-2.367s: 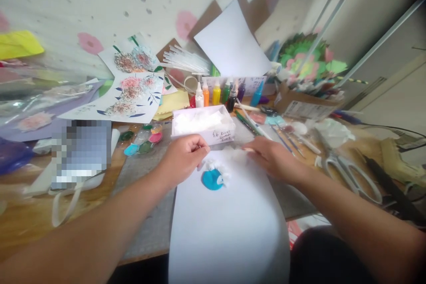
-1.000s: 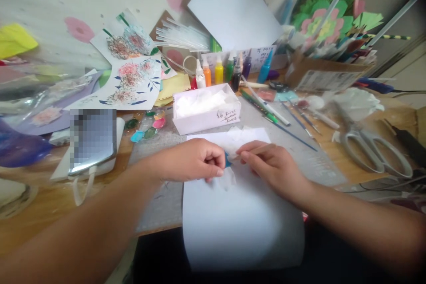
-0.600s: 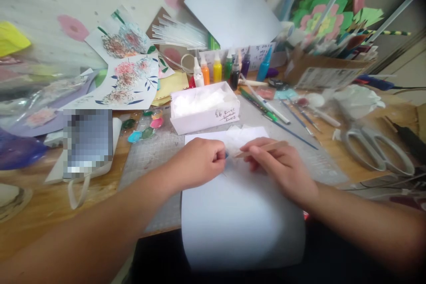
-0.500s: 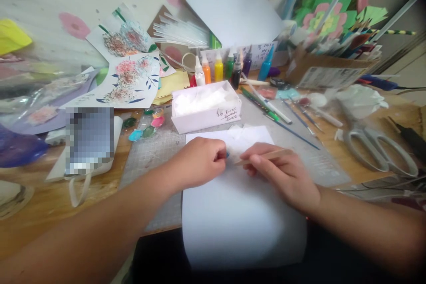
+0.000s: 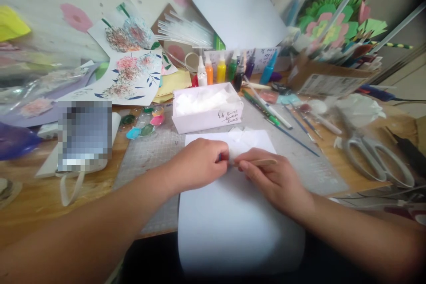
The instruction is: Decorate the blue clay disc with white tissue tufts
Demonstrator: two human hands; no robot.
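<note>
My left hand (image 5: 201, 162) is closed above a white sheet of paper (image 5: 239, 230), with a bit of something blue showing inside the curled fingers; what it is stays hidden. Pinched in my right hand (image 5: 276, 182) is a flat wooden craft stick (image 5: 264, 162), its rounded end lying over the hand and its other end pointing at my left fist. The fingertips of both hands are close together near the top of the sheet. Just behind them, small clear pieces (image 5: 241, 134) rest on the paper's far edge.
Behind the sheet stands a white box (image 5: 208, 122) of crumpled tissue, with several paint bottles (image 5: 221, 69) beyond it. Paint blobs (image 5: 146, 130) lie to the left, near a pixelated device (image 5: 87, 135). Brushes (image 5: 296, 135) and large scissors (image 5: 379, 155) lie to the right.
My right hand has moved slightly left, bringing the stick's tip up to my left fist. The stick has turned a little in its grip. The view has shifted slightly.
</note>
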